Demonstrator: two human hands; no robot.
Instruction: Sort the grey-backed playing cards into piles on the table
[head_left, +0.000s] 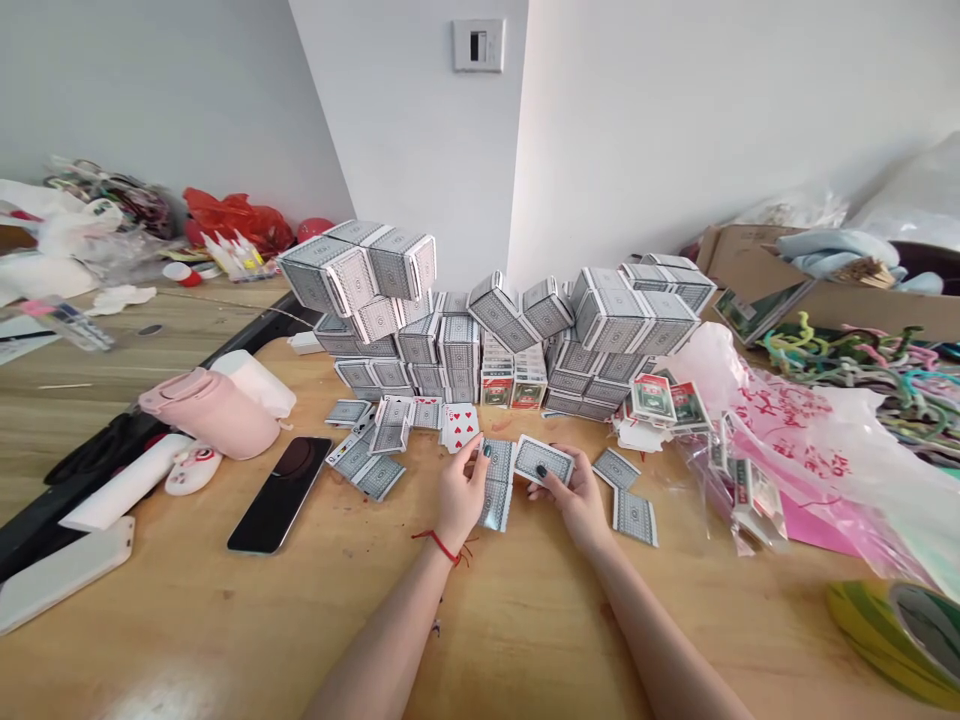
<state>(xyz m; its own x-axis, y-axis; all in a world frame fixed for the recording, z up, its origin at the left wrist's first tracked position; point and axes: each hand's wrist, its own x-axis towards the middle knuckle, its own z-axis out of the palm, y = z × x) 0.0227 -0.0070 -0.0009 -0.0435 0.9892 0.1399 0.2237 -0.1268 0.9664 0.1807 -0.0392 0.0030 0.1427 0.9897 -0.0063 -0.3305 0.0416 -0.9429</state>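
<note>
My left hand (463, 492) pinches the upper left edge of a folded playing card piece (496, 490), its patterned grey back facing up. Just right of it, my right hand (570, 492) grips a flat playing card (543, 460), thumb on top and fingers beneath. The two pieces are close together over the table. Behind them rise stacked card boxes (459, 355), built from patterned cards into blocks. Loose folded cards (367, 470) lie left of my hands, with a six of hearts (459, 427) face up. More folded cards (634, 515) lie to the right.
A black phone (281, 495), pink bottle (217, 412) and white power bank (67, 575) lie at left. Right are packs of cards (651, 398), plastic bags (810, 400), a tape roll (900, 635) and a cardboard box (817, 285). A wall stands behind.
</note>
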